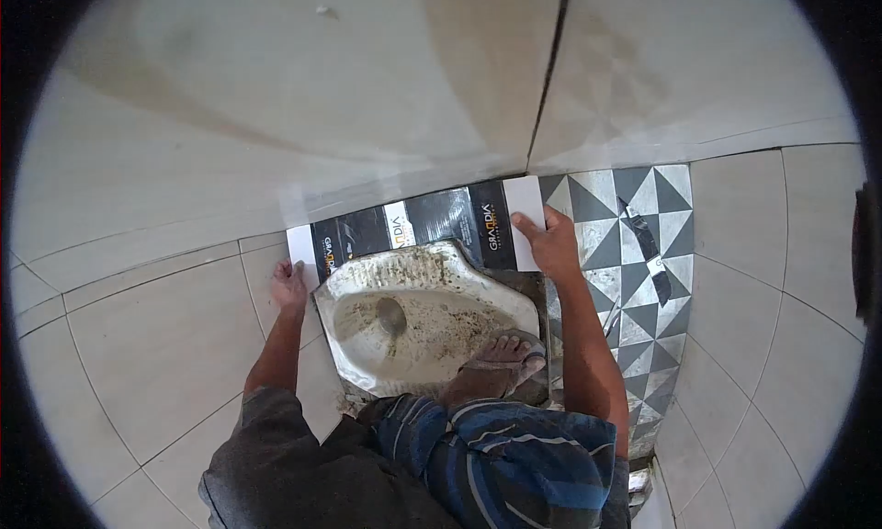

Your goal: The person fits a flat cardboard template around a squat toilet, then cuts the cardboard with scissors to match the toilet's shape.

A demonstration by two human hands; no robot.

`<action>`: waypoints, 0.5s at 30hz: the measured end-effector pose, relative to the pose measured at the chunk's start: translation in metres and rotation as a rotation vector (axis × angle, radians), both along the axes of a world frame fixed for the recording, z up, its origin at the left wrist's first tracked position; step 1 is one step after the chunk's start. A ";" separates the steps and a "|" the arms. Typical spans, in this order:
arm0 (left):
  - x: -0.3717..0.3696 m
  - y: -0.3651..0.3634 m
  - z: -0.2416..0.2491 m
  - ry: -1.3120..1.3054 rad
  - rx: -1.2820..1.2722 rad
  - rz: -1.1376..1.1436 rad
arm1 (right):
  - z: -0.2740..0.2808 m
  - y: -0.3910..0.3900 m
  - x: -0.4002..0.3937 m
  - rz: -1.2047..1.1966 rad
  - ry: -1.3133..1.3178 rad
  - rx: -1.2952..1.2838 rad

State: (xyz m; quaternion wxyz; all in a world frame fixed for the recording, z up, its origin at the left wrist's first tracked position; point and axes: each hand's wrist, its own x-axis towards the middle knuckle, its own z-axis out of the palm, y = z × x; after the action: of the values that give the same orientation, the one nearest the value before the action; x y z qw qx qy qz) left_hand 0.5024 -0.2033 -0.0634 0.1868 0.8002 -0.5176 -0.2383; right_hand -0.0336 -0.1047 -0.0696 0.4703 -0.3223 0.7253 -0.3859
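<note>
A black-and-white printed cardboard sheet (450, 215) with "GRANDIA" lettering lies between the wall and the squat toilet (427, 295). Its lower middle edge meets the toilet's raised rim. With thumb and fingers, my left hand (288, 287) pinches the white left end. My right hand (552, 242) grips the white right end, thumb on top. The white toilet bowl is stained with dark specks, and my sandalled foot (510, 354) stands on its right side.
Beige tiled walls (441, 97) close in on the far side and right. Grey-and-white triangle-patterned tiles (602, 194) cover the floor at right. On them lies a long, narrow black object (648, 249) with a pointed end and white label.
</note>
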 end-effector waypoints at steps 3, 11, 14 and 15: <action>-0.021 0.003 0.015 -0.194 -0.041 -0.052 | -0.004 -0.005 0.008 -0.001 0.029 -0.029; -0.022 0.008 0.003 -0.426 -0.063 -0.124 | 0.021 -0.010 0.013 -0.032 0.248 0.090; -0.064 0.025 0.037 -0.553 -0.213 -0.277 | -0.004 0.006 0.016 -0.091 0.435 -0.053; -0.064 0.029 0.038 -0.543 -0.178 -0.316 | -0.003 0.009 0.015 -0.055 0.451 -0.005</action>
State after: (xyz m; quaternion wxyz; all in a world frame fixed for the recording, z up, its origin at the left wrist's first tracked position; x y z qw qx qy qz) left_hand 0.4383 -0.1746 -0.0255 0.0717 0.7247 -0.6853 0.0042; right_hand -0.0186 -0.0960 -0.0731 0.2848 -0.3817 0.8196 -0.3186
